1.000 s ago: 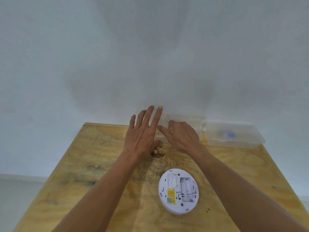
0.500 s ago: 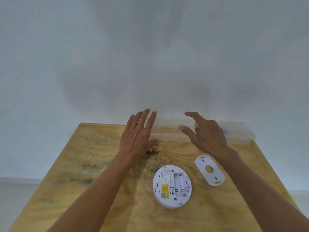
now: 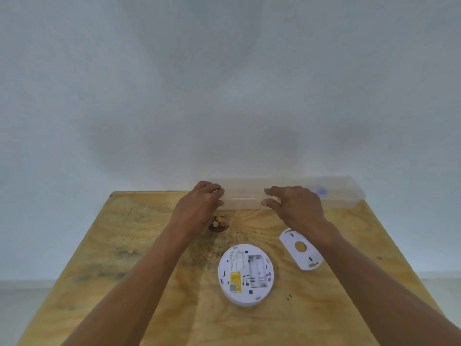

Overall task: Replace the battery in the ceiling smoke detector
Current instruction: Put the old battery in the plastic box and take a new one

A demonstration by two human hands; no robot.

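Note:
The white round smoke detector [image 3: 245, 274] lies back-up on the wooden table [image 3: 139, 245], its battery bay uncovered and showing empty slots. A white mounting plate [image 3: 300, 248] with a round hole lies to its right. Behind them, against the wall, stands a clear plastic container [image 3: 243, 193]. My left hand [image 3: 197, 208] has its fingers curled on that container's left end. My right hand [image 3: 296, 208] hovers at the container's front, thumb and fingers apart, with nothing in it. No loose battery is visible.
A second clear container [image 3: 341, 196] with something blue inside stands at the back right, touching the first. A dark knot [image 3: 218, 226] marks the wood just below my left hand. The white wall rises directly behind the table.
My left hand's fingers went from flat and spread to curled on the container's end. My right hand moved away from the left hand, uncovering the mounting plate. The view shifted a little.

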